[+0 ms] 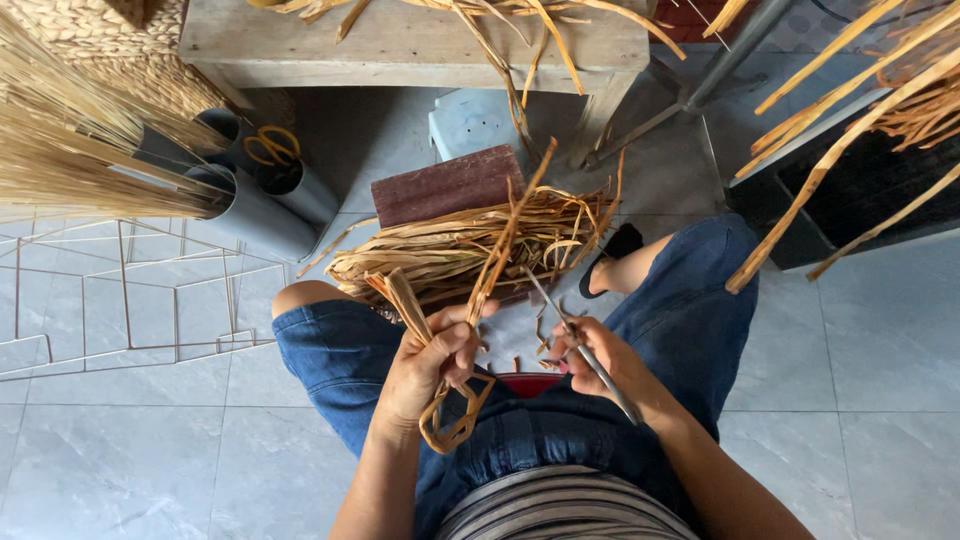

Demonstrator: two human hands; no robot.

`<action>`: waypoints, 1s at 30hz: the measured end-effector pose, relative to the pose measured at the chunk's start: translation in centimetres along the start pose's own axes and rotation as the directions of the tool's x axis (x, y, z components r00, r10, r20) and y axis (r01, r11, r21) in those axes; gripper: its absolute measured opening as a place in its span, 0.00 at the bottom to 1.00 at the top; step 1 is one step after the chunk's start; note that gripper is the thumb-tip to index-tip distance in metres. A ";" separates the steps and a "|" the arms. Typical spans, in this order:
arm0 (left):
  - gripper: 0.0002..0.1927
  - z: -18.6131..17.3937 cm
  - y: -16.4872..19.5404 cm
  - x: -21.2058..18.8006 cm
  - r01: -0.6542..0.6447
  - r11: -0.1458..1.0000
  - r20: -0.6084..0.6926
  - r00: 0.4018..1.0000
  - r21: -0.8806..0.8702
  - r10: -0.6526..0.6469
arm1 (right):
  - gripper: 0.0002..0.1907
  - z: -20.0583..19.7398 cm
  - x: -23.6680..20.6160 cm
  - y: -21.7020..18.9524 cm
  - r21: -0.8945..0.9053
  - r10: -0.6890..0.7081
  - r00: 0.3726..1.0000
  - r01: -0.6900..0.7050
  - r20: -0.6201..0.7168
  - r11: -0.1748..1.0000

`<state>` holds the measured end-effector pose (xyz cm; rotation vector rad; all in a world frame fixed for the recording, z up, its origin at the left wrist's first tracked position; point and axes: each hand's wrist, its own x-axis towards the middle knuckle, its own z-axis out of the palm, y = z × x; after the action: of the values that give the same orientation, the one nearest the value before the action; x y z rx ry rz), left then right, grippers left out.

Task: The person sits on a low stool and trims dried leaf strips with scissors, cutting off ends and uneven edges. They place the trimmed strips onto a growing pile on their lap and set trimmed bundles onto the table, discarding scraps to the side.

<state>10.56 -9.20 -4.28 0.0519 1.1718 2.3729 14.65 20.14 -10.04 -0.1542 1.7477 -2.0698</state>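
My left hand (pixel 428 362) grips a piece of tan woven straw (pixel 455 410), a small looped frame wrapped with dried strips whose loose ends rise toward the bundle ahead. In my right hand (pixel 597 357) lies a thin metal rod tool (pixel 583 347), its tip pointing up-left toward the straw strands. Both hands hover over my lap in blue denim shorts. A heap of dried straw strips (pixel 460 250) lies just in front of my knees.
A dark red board (pixel 447 185) sits behind the heap. Grey tubes (pixel 262 200) hold straw stalks and yellow scissors (pixel 270 145) at left. A wire frame (pixel 120 300) lies on the tiled floor. A wooden bench (pixel 410 45) stands ahead, a black box (pixel 860 190) at right.
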 end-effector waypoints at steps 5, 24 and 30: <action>0.20 0.5 0.0 0.1 0.101 0.995 0.070 0.992 0.002 -0.101 | 0.47 0.0 1.0 -2.0 -0.032 -0.121 0.988 0.124 0.091 0.992; 0.17 1.3 -2.8 3.6 -0.185 -0.081 0.202 0.905 0.979 0.374 | 0.17 -6.6 -0.4 -2.1 0.037 -0.208 0.878 0.247 -0.432 0.968; 0.25 4.1 3.8 7.5 0.039 -0.159 -0.037 0.999 0.987 0.021 | 0.13 -9.3 -0.6 -3.5 -0.084 -0.316 0.732 0.336 -0.603 0.938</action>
<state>3.39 -4.82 -0.12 0.5147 2.7270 0.6792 11.08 29.29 -8.39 0.2782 2.1774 -2.6102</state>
